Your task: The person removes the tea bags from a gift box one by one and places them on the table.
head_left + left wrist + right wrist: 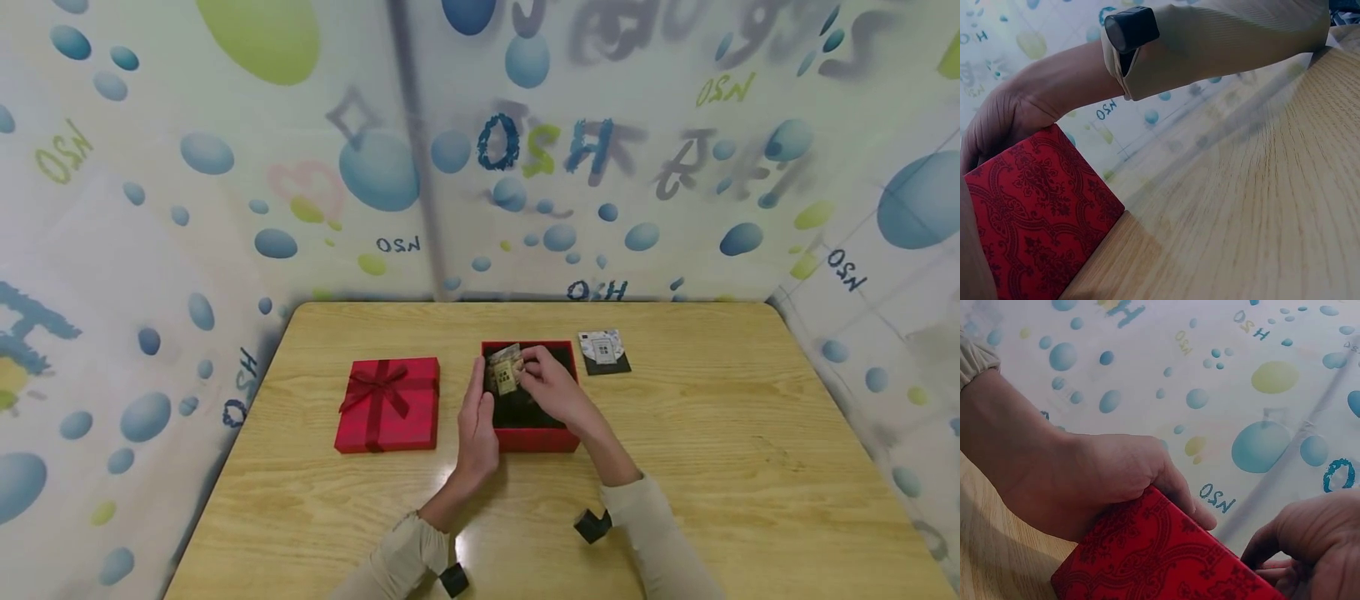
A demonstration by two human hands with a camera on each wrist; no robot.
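Two hands work over the open red box (534, 437) mid-table (735, 467): the left hand (477, 417) lies flat-fingered against its left wall, while the right hand (551, 385) pinches a small packet (505, 372) above the dark interior. Lowering it inside seemingly needs a gentle release.

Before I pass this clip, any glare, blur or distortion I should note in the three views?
Head view: wide-angle bowing of the table edges, a glare spot on the wood by the left hand, backdrop lettering smeared. Left wrist view: the red box pattern is sharp, while the tabletop streaks into blur toward the sleeve. Right wrist view: the right hand looms close and soft, and the backdrop is mildly out of focus.
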